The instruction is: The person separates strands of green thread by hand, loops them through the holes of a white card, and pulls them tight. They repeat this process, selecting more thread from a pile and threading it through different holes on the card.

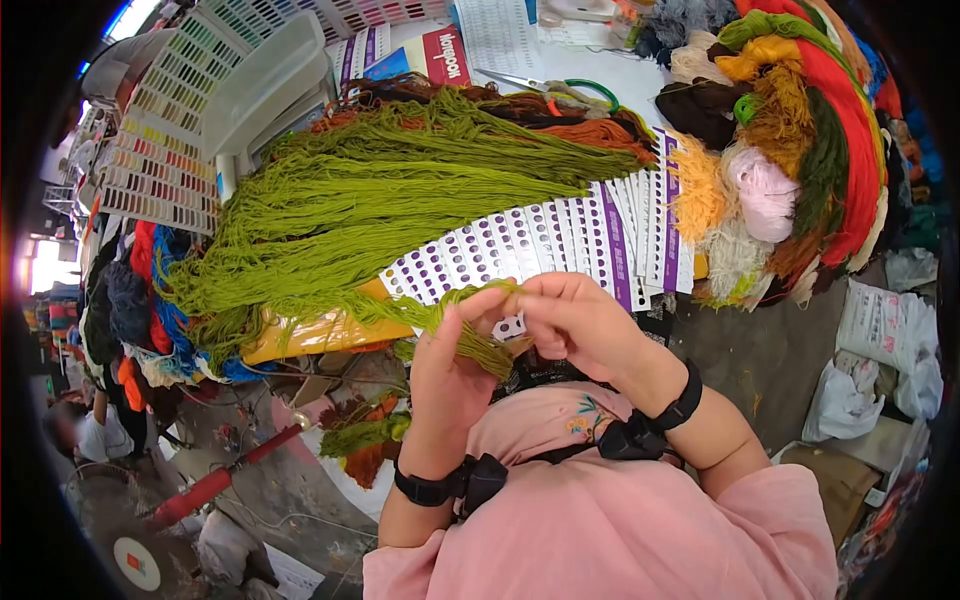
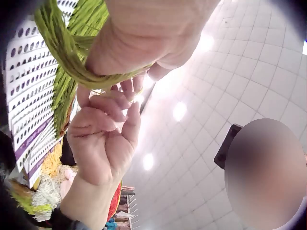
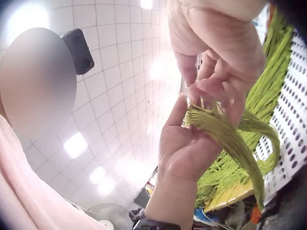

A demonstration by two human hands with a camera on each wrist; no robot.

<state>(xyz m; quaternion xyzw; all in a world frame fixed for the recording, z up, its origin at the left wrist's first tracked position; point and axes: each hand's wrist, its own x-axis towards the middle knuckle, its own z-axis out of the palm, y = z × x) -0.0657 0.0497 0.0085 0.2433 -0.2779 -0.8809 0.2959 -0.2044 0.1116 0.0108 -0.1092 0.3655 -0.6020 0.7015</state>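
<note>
In the head view, a strand bundle of olive-green thread (image 1: 478,348) lies across my left hand (image 1: 440,365). Left fingers curl round it, and its cut end sticks up near the left thumb in the right wrist view (image 3: 204,116). My right hand (image 1: 590,325) meets the left one from the other side, its fingertips pinching at the end of the bundle. From the left wrist view, the green thread (image 2: 64,52) loops round the left hand (image 2: 144,38), with the right hand (image 2: 98,143) below. A large spread of green thread (image 1: 350,200) lies just beyond both hands.
White punched thread cards (image 1: 520,235) with purple edges fan out beneath the green spread. Scissors (image 1: 512,78) lie near a red notebook (image 1: 447,55). Coloured skeins (image 1: 765,185) pile up at right. A colour chart (image 1: 160,150) and a clear plastic tray (image 1: 265,85) stand at left.
</note>
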